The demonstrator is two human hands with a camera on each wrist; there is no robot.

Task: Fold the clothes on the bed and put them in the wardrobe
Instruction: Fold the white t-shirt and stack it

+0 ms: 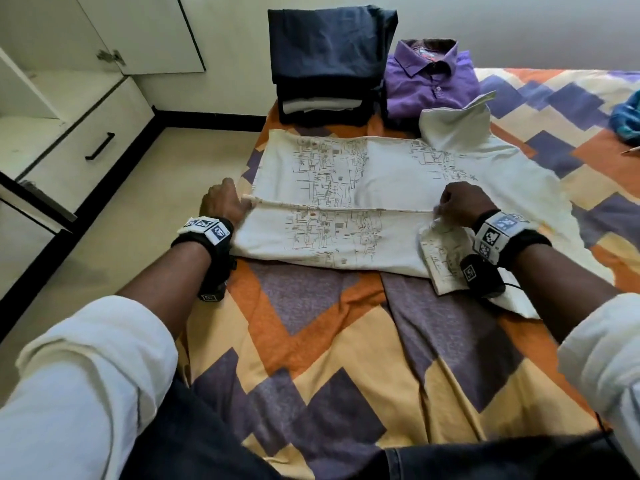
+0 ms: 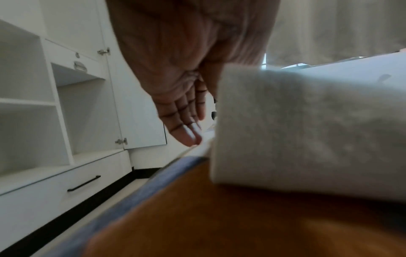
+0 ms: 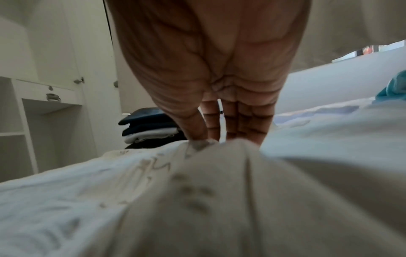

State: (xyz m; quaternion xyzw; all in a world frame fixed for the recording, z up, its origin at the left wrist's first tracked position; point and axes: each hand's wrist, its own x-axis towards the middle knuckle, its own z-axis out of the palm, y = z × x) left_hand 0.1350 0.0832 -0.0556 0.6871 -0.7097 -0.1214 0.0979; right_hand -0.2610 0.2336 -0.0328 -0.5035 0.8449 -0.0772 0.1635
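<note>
The person is folding a cream printed shirt (image 1: 346,188) that is lying flat across the bed (image 1: 329,341), its near side already turned in along a lengthwise crease. The left hand (image 1: 221,202) is pinching the hem end of that crease at the shirt's left edge, thumb against fingertips. The right hand (image 1: 460,204) is gripping the same fold line near the shoulder, fingers curled over bunched cloth. The collar (image 1: 453,123) is standing up on the far right.

To do this step well, both grips should be keeping the crease taut and straight between them, so the turned-in panel lies parallel to the shirt's far edge, and the short sleeve (image 1: 440,258) should be tucking flat inside rather than sticking out.

The wardrobe (image 2: 44,107) is standing open on the left; its shelves are probably empty, though the wrist view is blurred. A folded dark stack (image 1: 329,60) and a folded purple shirt (image 1: 429,81) are waiting at the bed's far end.
</note>
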